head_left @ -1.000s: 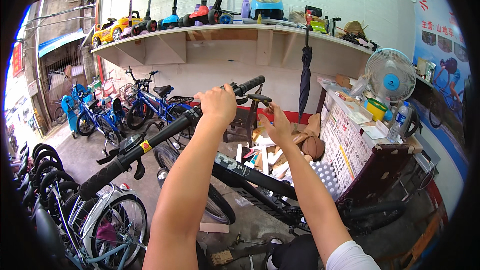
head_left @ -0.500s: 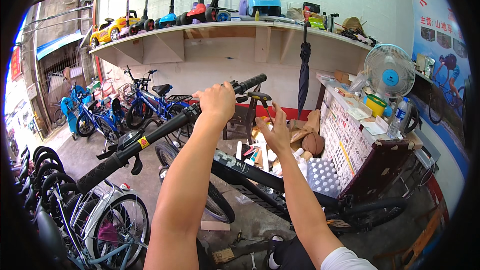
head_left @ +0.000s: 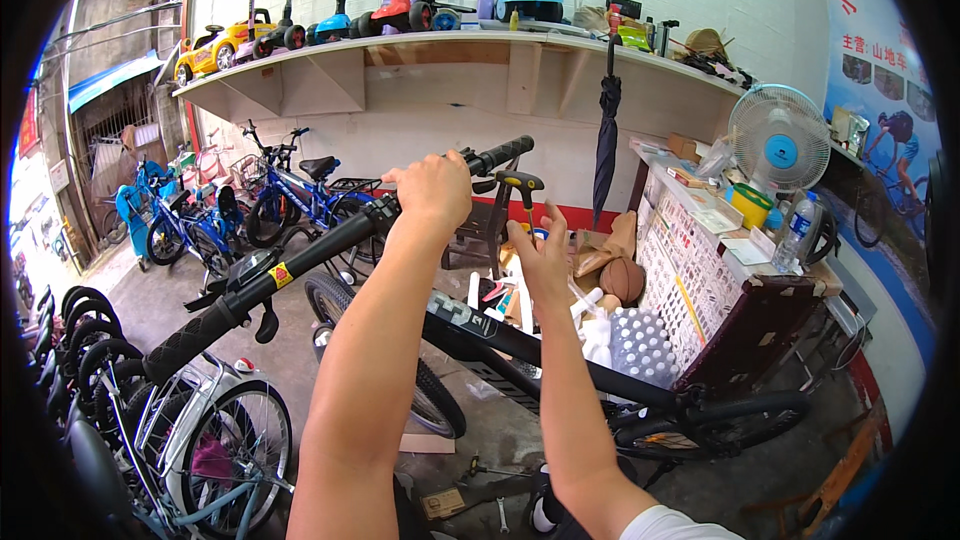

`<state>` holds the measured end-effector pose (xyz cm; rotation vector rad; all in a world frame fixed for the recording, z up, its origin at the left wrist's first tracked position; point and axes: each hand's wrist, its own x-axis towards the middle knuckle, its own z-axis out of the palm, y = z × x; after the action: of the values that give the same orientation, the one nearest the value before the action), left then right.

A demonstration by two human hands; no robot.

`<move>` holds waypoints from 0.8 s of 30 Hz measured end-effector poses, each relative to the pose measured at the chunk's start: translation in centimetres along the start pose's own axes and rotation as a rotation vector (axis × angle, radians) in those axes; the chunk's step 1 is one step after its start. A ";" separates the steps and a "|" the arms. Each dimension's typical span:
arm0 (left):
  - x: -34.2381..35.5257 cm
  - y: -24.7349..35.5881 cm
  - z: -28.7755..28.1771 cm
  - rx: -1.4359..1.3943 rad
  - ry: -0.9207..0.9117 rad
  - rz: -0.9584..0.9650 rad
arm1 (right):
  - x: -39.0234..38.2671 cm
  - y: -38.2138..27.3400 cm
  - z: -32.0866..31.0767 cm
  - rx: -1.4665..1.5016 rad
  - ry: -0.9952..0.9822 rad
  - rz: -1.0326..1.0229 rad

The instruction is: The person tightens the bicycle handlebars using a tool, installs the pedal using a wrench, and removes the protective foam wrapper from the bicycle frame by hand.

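My left hand (head_left: pixel 435 188) is closed around the black handlebar (head_left: pixel 310 255) of a black bicycle, close to the rubber grip (head_left: pixel 500 155) at its right end. The bar slants down to the left, past a brake lever (head_left: pixel 265 322), to the other grip (head_left: pixel 185 345). My right hand (head_left: pixel 542 255) is open with fingers spread. It hovers just above the bicycle's black frame tube (head_left: pixel 520 342) and holds nothing. Whether it touches the frame is unclear.
Blue children's bicycles (head_left: pixel 290 190) stand at the back left, and a row of wheels (head_left: pixel 215 440) is at the lower left. A wall shelf (head_left: pixel 450 55) carries scooters and toy cars. A fan (head_left: pixel 778 138), a hanging umbrella (head_left: pixel 606 135) and a cluttered counter (head_left: pixel 700 230) are on the right.
My left hand keeps its grip on the handlebar. My right hand stays open and has shifted only slightly up and left.
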<state>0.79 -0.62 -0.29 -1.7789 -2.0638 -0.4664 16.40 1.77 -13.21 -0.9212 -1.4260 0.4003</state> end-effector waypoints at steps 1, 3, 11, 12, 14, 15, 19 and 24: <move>0.0 0.1 -0.1 -0.007 0.001 -0.004 | 0.1 0.0 0.4 0.053 0.039 0.119; -0.1 0.2 0.0 -0.007 0.008 -0.007 | -0.1 0.0 1.9 0.196 0.105 0.277; -0.4 -0.2 0.2 -0.007 0.072 0.042 | -2.6 -0.8 2.0 0.409 0.000 0.165; -0.3 -0.3 0.1 -0.004 0.069 0.037 | -2.3 -0.9 1.6 0.366 -0.020 0.160; -0.1 -0.3 0.2 0.000 0.054 0.039 | -2.2 -1.0 1.3 0.398 -0.040 0.214; -0.1 -0.3 0.3 0.007 0.068 0.022 | -2.2 -0.9 1.3 0.374 -0.056 0.215; -0.2 -0.7 0.2 -0.020 0.020 -0.003 | -2.1 -2.6 1.3 0.393 -0.026 0.308; -0.2 0.7 -0.6 -0.075 0.013 -0.019 | -1.9 -5.6 3.6 0.683 0.195 0.561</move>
<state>1.49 -0.94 0.15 -1.7951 -2.0820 -0.5665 11.18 -1.95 -10.69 -0.7452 -0.7390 1.1062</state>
